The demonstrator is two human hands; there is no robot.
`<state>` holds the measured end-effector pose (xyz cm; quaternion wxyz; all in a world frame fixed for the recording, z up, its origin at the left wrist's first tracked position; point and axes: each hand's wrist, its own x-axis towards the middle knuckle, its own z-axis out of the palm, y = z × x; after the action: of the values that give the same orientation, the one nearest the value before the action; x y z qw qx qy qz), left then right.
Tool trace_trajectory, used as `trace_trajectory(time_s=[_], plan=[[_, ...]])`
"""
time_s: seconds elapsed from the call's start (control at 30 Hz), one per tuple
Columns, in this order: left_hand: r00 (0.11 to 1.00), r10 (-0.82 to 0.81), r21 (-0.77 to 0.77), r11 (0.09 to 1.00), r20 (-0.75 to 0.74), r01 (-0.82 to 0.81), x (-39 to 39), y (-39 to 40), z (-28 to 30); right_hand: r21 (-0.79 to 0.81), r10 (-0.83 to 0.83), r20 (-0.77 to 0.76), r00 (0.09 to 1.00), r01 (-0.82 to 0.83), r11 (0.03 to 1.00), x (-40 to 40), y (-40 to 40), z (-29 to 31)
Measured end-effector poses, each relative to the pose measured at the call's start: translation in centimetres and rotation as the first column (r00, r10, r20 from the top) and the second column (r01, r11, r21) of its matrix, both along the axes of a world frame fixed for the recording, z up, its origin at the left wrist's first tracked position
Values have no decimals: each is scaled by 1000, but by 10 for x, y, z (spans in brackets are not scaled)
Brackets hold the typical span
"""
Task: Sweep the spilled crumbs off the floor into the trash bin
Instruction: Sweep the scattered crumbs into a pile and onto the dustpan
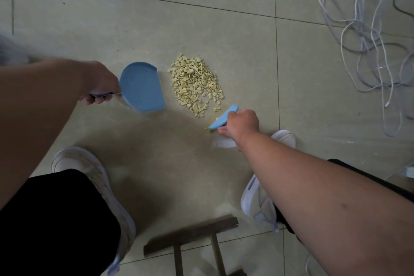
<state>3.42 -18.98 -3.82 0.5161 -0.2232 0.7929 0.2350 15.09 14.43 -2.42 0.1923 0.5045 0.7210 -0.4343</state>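
A pile of pale yellow crumbs [196, 84] lies on the beige tiled floor [179, 29]. My left hand [98, 83] grips the handle of a light blue dustpan [142, 87], which rests on the floor just left of the pile with its straight lip facing the crumbs. My right hand [240, 124] holds a small blue hand brush [224, 117] at the pile's lower right edge, bristles down on the floor; a few crumbs lie against it. No trash bin is in view.
A tangle of grey and white cables [367, 36] lies at the upper right. My two white shoes [94, 177] [259, 204] stand below the pile. A dark wooden stool frame [190, 237] sits between them at the bottom.
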Motion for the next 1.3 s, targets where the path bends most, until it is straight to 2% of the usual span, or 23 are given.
trace_trajectory(time_s=[0.17,0.3,0.43,0.5,0.63,0.7,0.87,0.97,1.07,1.2,1.3], plan=[[1000,-1,6,1000,-5,1,0,1,2,-32,4,-95,995,-7,999,-7,-1,8],[1000,0,12,1000,-9,0,-1,3,5,53,2,-102,995,3,999,-1,10,16],[1000,-7,7,1000,-5,7,-2,6,8,238,76,58,995,-88,967,15,32,9],[1000,-7,10,1000,-6,7,-2,8,11,315,163,181,970,-214,925,24,33,15],[999,-30,-14,999,-31,30,0,11,18,292,262,337,904,-365,884,41,18,12],[999,-30,-22,999,-37,29,2,10,20,245,281,316,906,-365,898,45,3,6],[999,-41,-52,998,-31,40,4,11,25,95,116,83,990,-123,988,39,-14,-35],[997,-65,-52,997,-38,63,4,10,24,-6,-3,-53,999,3,1000,16,-29,-15],[998,-58,-38,998,-32,57,5,4,16,-18,-70,-136,988,68,998,-4,-29,-6],[999,-10,6,1000,-32,10,3,-5,11,27,47,-138,989,-44,999,-20,-23,2],[998,-4,15,1000,-64,5,2,-9,14,-81,183,-152,971,-197,977,-22,-29,10]])
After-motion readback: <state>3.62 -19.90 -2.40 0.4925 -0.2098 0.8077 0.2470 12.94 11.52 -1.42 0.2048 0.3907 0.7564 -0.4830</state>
